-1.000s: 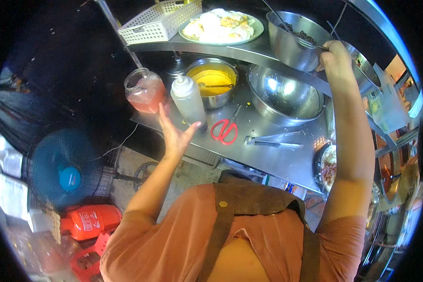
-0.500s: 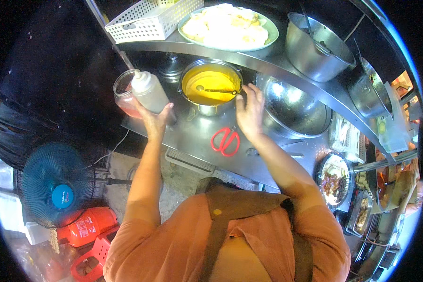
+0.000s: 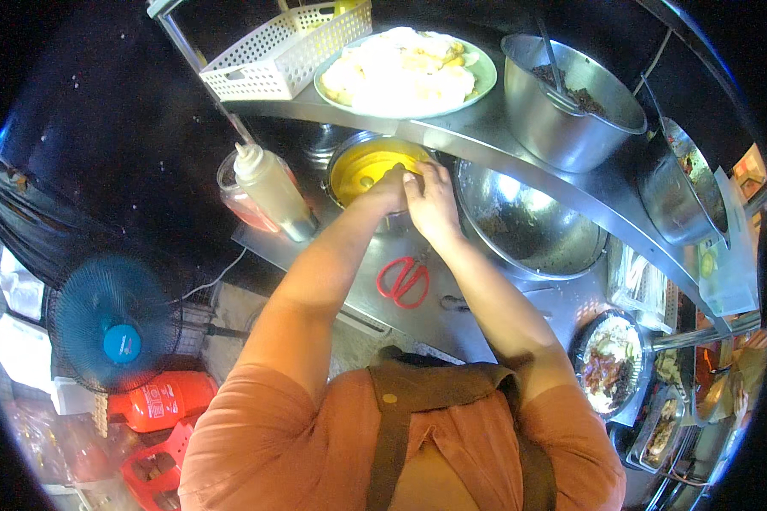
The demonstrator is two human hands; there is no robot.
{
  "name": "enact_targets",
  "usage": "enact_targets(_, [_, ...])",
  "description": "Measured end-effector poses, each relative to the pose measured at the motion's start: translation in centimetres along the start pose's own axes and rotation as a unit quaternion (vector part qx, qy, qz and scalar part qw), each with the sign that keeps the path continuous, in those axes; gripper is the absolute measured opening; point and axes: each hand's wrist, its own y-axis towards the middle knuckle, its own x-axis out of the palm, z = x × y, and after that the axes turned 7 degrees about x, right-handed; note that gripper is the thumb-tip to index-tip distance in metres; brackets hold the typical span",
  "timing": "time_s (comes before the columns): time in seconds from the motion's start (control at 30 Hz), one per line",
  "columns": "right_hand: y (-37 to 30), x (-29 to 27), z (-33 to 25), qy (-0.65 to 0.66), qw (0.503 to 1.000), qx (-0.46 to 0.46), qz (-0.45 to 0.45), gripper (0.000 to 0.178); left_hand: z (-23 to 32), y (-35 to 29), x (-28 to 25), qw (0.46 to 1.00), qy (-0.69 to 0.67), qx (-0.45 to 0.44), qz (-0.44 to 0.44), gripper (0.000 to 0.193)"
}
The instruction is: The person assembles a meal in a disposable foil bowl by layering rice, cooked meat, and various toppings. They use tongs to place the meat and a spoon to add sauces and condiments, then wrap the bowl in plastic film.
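Note:
A steel pot [image 3: 337, 166] of yellow sauce or batter stands on the metal counter, under the raised shelf. My left hand [image 3: 387, 192] reaches over its near rim, closed around the handle of a small ladle [image 3: 366, 181] whose bowl sits in the yellow liquid. Most of that handle is hidden by my hands. Right beside it, my right hand [image 3: 432, 203] bends its fingers over the pot's right rim. To the left stand a clear squeeze bottle [image 3: 271, 187], upright, and a wide jar [image 3: 245, 204] with pinkish contents. Red-handled scissors [image 3: 403, 283] lie nearer to me.
A large steel bowl [image 3: 528, 221] sits right of the pot. Above, the shelf [image 3: 452, 136] bears a white perforated basket [image 3: 256, 81], a heaped plate [image 3: 400, 77] and a deep steel pot [image 3: 562, 128]. A blue fan [image 3: 115, 324] and a red gas cylinder [image 3: 166, 400] are at lower left.
My left hand has let go of the squeeze bottle, now standing beside the jar, and has moved right to the pot. My right hand stays at the pot's right rim.

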Motion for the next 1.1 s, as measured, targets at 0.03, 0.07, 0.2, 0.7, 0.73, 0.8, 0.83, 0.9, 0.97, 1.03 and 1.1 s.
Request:
enact_targets(0.03, [0.8,0.1,-0.4,-0.011,0.999,-0.024,-0.025,0.039,0.2,-0.2,-0.4,0.999,-0.047,0.005,0.024,0.045])
enact_targets(0.07, [2.2,1.1,-0.8,-0.055,0.997,-0.058,-0.017,0.037,-0.1,-0.7,-1.1,0.998,-0.019,0.003,0.061,0.039])
enact_targets(0.2, [9.4,2.9,-1.2,-0.17,0.982,0.067,-0.052,0.043,-2.0,-3.0,-6.5,0.991,-0.032,0.002,0.133,0.026])
enact_targets(0.7, [0.5,1.2,2.3,0.037,0.896,0.439,-0.061,0.05,-4.2,-10.2,-9.1,0.968,0.234,0.013,-0.092,0.017])
enact_targets(0.73, [-0.5,1.7,1.4,0.169,0.887,0.429,-0.025,0.047,-4.4,-9.8,-8.9,0.961,0.256,0.022,-0.106,0.017])
enact_targets(0.8, [-1.6,4.3,-1.0,0.418,0.826,0.374,0.048,0.05,-5.1,-9.7,-8.7,0.956,0.277,0.035,-0.09,0.018])
enact_targets(0.83, [-2.0,5.4,-1.4,0.486,0.798,0.349,0.064,0.051,-5.5,-10.0,-8.5,0.959,0.275,0.04,-0.061,0.019])
enact_targets(0.9, [-2.8,6.7,-1.8,0.52,0.786,0.321,0.091,0.051,-6.1,-10.2,-8.5,0.962,0.267,0.049,-0.022,0.02])
enact_targets(0.97, [-4.0,6.0,-1.9,0.52,0.788,0.309,0.114,0.052,-6.1,-10.8,-8.6,0.966,0.254,0.055,-0.003,0.021])
enact_targets(1.03, [-5.6,4.3,-3.7,0.519,0.787,0.301,0.147,0.052,-5.8,-11.9,-9.5,0.98,0.187,0.064,0.009,0.027])
enact_targets(1.1, [-7.3,2.5,-5.0,0.517,0.782,0.289,0.194,0.053,-5.1,-13.1,-11.0,0.975,0.197,0.106,0.001,0.032])
